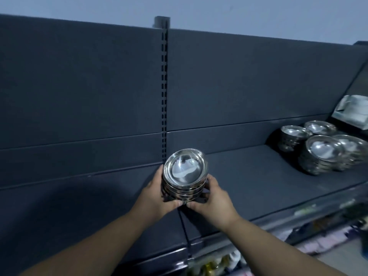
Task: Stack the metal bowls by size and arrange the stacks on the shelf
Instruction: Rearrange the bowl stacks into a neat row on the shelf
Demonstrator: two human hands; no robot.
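Observation:
A stack of several small metal bowls (184, 172) is held between both hands over the middle of the dark shelf (249, 182), tilted toward me. My left hand (154, 193) grips its left side and bottom, thumb curled under. My right hand (214, 198) grips its right side, fingers wrapped behind. Several other stacks of metal bowls (323, 151) stand on the shelf at the far right, some with wider bowls.
A slotted upright post (164, 86) divides the dark back panel just behind the held stack. Wrapped packages (354, 111) lie at the far right above the bowl stacks. A lower shelf with packaged goods (229, 261) shows below the shelf's front edge.

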